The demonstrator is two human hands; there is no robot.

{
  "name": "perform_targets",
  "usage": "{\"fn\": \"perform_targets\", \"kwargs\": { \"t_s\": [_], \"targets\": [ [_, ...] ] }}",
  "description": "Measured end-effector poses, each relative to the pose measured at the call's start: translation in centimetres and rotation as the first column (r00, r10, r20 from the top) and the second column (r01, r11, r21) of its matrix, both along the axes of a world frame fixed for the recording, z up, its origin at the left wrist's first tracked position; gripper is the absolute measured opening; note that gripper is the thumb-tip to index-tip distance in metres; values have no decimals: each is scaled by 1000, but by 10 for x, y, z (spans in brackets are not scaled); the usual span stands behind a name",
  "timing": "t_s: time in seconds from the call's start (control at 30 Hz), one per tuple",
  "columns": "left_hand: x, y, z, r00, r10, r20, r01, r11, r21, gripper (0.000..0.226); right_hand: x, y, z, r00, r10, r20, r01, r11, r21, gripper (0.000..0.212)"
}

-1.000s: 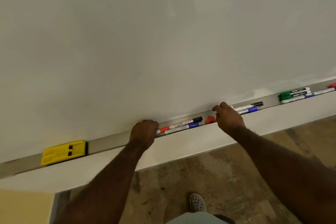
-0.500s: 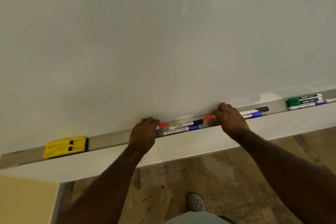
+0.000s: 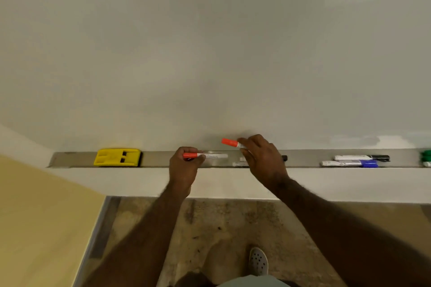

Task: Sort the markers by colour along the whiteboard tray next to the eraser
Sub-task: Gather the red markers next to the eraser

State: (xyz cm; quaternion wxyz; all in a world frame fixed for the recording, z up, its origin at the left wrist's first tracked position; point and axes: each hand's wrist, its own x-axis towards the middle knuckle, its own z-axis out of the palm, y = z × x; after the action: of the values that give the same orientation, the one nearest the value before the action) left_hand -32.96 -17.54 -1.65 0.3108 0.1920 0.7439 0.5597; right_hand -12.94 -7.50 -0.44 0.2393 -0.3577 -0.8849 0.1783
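Note:
A yellow eraser (image 3: 117,157) sits at the left end of the grey whiteboard tray (image 3: 158,158). My left hand (image 3: 184,169) grips a red-capped marker (image 3: 210,155) just above the tray, its white barrel pointing right. My right hand (image 3: 262,158) holds a second red-capped marker (image 3: 229,142) lifted above the tray, cap pointing left. Partly hidden under my right hand lie two markers (image 3: 240,164), one with a black end. Further right rest a black marker (image 3: 362,157) and a blue marker (image 3: 349,164). Green markers (image 3: 426,158) show at the right edge.
The whiteboard (image 3: 210,53) fills the view above the tray. A white ledge (image 3: 233,182) runs below the tray. A yellow wall panel (image 3: 35,216) stands at lower left. My shoe (image 3: 258,261) rests on the brown floor.
Both hands have lifted a red-capped marker off the tray; before, they rested on the markers lying in it. The view has shifted, so the eraser sits closer.

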Motion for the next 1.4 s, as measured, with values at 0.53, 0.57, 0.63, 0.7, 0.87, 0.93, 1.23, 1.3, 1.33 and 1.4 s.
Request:
{"fn": "perform_targets", "kwargs": {
  "t_s": [0.53, 0.57, 0.63, 0.7, 0.87, 0.93, 1.23, 1.3, 1.33, 1.4],
  "targets": [
    [-119, -35, -7, 542, -662, -517, 411, 746, -525, 20, -118, -32, -18, 986, 53, 156, -34, 992, -120, 50],
    [-119, -37, -9, 510, -674, -534, 422, 737, -528, 20, -125, -33, -20, 988, 51, 145, -30, 989, -144, 46],
    [-122, -41, -14, 431, -707, -560, 447, 707, -548, 24, -144, -37, -25, 987, 60, 151, -34, 986, -166, 38],
    [-124, -45, -16, 368, -721, -587, 450, 691, -566, 28, -160, -41, -30, 980, 83, 181, -48, 981, -190, 35],
    [-134, -51, -21, 222, -746, -628, 402, 657, -638, 32, -187, -52, -43, 975, 112, 194, -61, 965, -255, 28],
    [-133, -49, -19, 133, -761, -635, 370, 633, -680, 30, -188, -52, -47, 969, 146, 200, -85, 954, -286, 29],
    [-141, -43, -27, 168, -620, -767, 502, 723, -474, 12, -162, -62, -42, 993, -56, 108, 71, 988, -138, 33],
    [-131, -35, -28, 208, -594, -777, 517, 741, -428, 14, -141, -59, -40, 978, -180, 104, 185, 982, -46, 29],
    [-126, -31, -27, 224, -579, -784, 523, 750, -404, 14, -131, -57, -40, 966, -233, 110, 238, 971, -30, 28],
    [-109, -21, -25, 246, -562, -789, 554, 750, -362, 13, -108, -53, -41, 930, -346, 125, 356, 932, -66, 26]
  ]
}}
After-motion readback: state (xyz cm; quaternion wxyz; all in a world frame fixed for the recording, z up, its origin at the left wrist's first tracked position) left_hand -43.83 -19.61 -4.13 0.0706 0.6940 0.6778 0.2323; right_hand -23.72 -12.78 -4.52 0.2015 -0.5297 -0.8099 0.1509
